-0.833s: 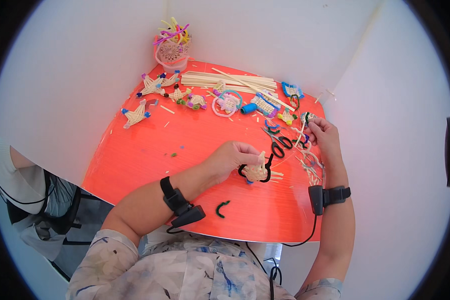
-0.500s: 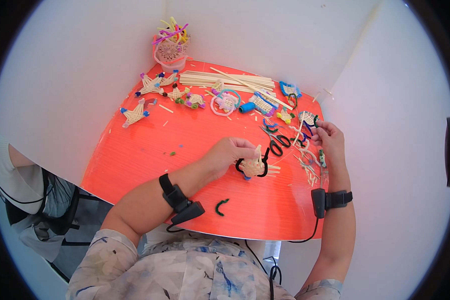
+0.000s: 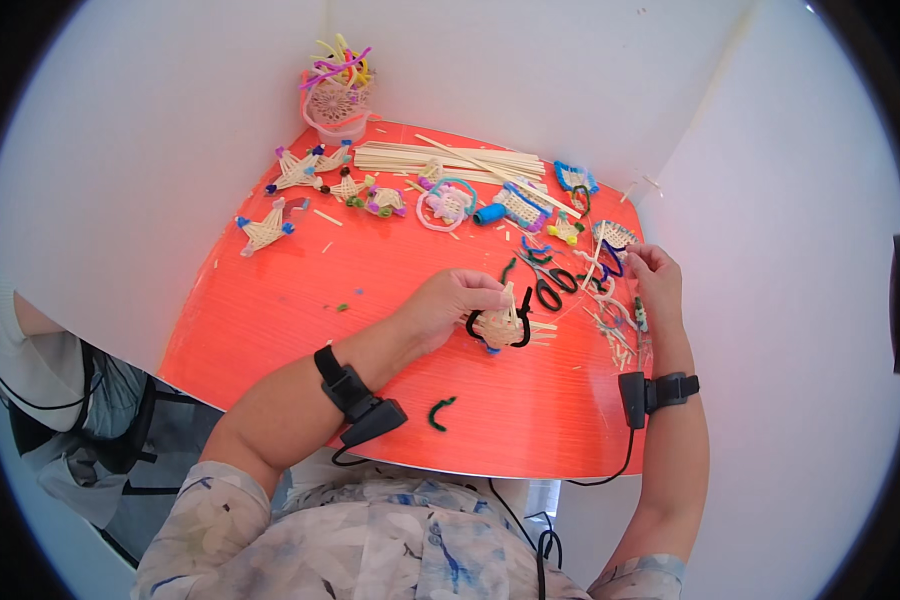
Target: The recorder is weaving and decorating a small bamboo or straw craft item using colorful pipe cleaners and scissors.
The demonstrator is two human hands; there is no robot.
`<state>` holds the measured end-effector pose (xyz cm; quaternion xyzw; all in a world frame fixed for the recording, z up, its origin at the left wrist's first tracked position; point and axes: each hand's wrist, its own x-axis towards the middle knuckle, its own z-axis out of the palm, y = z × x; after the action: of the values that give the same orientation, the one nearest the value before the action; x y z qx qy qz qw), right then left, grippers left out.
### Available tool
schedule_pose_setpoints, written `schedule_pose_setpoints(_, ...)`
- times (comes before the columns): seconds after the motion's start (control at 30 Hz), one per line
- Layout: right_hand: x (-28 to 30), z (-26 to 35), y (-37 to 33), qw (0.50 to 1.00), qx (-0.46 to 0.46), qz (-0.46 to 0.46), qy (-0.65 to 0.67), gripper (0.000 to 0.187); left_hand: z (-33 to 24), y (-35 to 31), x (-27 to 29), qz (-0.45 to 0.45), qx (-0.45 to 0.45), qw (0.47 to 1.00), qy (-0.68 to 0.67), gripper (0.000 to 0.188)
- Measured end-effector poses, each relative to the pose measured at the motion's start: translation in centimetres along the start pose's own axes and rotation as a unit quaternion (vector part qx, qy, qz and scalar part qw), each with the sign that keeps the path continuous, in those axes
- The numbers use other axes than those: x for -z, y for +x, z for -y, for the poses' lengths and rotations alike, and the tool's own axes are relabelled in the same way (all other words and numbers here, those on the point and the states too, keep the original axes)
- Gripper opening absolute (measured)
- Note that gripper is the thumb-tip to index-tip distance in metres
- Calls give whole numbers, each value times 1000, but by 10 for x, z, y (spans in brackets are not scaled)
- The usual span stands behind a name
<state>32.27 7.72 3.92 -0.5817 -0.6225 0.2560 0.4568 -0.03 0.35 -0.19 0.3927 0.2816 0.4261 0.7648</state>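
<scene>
My left hand [image 3: 460,305] pinches a small woven piece of pale strips [image 3: 496,326] above the middle of the table. A black pipe cleaner [image 3: 525,322] curves round its sides, and a bit of blue shows at its lower edge. Over at the table's right side, the fingertips of my right hand [image 3: 656,285] are closed at a bent dark blue pipe cleaner [image 3: 613,262]. Just behind those fingers lies a woven piece with a blue edge [image 3: 616,234]. Black-handled scissors [image 3: 554,287] rest between the two hands.
Pale strips [image 3: 450,158] lie in a bundle along the back, with several woven pieces [image 3: 296,170] before them. A basket of pipe cleaners [image 3: 336,105] stands at the back left corner. A dark green pipe cleaner scrap [image 3: 440,413] lies near the front edge. White walls [image 3: 770,250] flank the table.
A dark green pipe cleaner piece has left my right fingers, and one now lies left of the scissors. My right fingers have shifted to the dark blue pipe cleaner. My left hand keeps its hold.
</scene>
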Motion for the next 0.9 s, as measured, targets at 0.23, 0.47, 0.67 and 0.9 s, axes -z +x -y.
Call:
schedule_pose_setpoints(0.23, -4, -11, -11, 965, -71, 32, -252, 29, 1, -1, 0, 10, 15, 1000, 13, 10)
schedule_pose_setpoints(0.47, -1, -19, -14, 978, -95, 20, -183, 24, 1, -1, -2, 7, 15, 1000, 15, 10)
schedule_pose_setpoints(0.67, -8, 18, -19, 993, -39, 34, -109, 22, 2, -3, -2, 9, -1, 1000, 22, 8)
schedule_pose_setpoints(0.9, -10, 21, -19, 989, -50, 48, 127, 18, -1, -4, -5, 29, 2, 999, 30, 10)
